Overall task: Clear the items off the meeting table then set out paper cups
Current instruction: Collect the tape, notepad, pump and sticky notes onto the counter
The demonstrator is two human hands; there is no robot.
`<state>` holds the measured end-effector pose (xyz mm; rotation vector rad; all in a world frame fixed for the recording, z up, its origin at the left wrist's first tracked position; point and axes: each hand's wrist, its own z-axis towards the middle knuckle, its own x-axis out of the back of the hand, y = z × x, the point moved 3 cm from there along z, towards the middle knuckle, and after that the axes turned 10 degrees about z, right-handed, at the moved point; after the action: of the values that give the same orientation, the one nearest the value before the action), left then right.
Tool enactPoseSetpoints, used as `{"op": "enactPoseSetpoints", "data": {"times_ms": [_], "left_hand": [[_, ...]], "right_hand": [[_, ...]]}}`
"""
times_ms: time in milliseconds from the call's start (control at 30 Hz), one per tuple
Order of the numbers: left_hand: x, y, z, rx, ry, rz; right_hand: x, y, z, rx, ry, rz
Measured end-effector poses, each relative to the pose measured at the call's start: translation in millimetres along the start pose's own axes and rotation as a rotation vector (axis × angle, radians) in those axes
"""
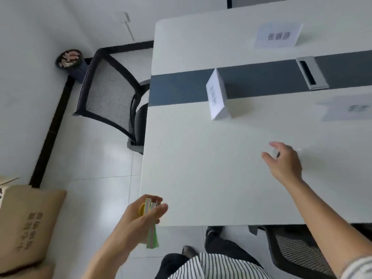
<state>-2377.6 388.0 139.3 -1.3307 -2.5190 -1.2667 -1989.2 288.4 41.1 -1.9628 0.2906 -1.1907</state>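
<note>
The white meeting table has a dark grey strip across its middle. My left hand hangs just off the table's near-left corner, closed on a bundle of coloured paper notes in yellow, pink and green. My right hand hovers over the table's right part with curled, spread fingers. It is blurred, and something pale or clear may sit at the fingertips. A folded white name card stands at the strip's edge. A second name card stands at the far side and a third at the right.
A black mesh chair is tucked at the table's left end, another mesh chair at the near right. A brown cardboard box sits on the floor at the lower left. A dark waste bin stands by the wall. A cable slot sits in the strip.
</note>
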Motion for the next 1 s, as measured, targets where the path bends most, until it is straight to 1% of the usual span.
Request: {"op": "enactPoseSetpoints", "data": {"times_ms": [33,67,167,200,233,267,400,467,533,600,667,733,833,1000], "left_hand": [[0,5,7,0.006,-0.019,0.004],[0,11,14,0.012,-0.045,0.022],[4,23,34,0.022,-0.118,0.102],[7,28,40,0.024,-0.129,0.12],[11,32,46,0.021,-0.135,0.131],[16,37,52,0.016,-0.135,0.138],[30,50,70,-0.003,-0.108,0.127],[36,53,74,-0.026,-0.105,0.112],[43,56,77,-0.055,-0.114,0.099],[54,59,79,-0.082,-0.13,0.095],[67,63,84,-0.12,-0.153,0.108],[80,68,89,-0.167,-0.184,0.126],[106,72,93,-0.245,-0.245,0.139],[154,61,95,-0.339,-0.338,0.214]], "right_hand": [[-1,4,18,-0.009,0.074,-0.086],[-3,12,34,-0.042,0.101,-0.163],[-17,44,59,-0.245,0.013,-0.333],[-24,55,59,-0.283,-0.013,-0.38],[-32,63,55,-0.279,-0.009,-0.417],[-38,68,51,-0.237,0.02,-0.437],[-53,69,34,-0.007,0.124,-0.45],[-52,61,30,0.034,0.166,-0.355],[-48,46,27,-0.038,0.144,-0.244],[-47,29,23,-0.152,0.024,-0.104],[-49,5,8,-0.259,-0.107,0.115],[-51,-22,-16,-0.278,-0.159,0.331],[-47,-59,-71,-0.267,-0.112,0.492],[-57,-93,-182,-0.325,-0.012,0.646]]}}
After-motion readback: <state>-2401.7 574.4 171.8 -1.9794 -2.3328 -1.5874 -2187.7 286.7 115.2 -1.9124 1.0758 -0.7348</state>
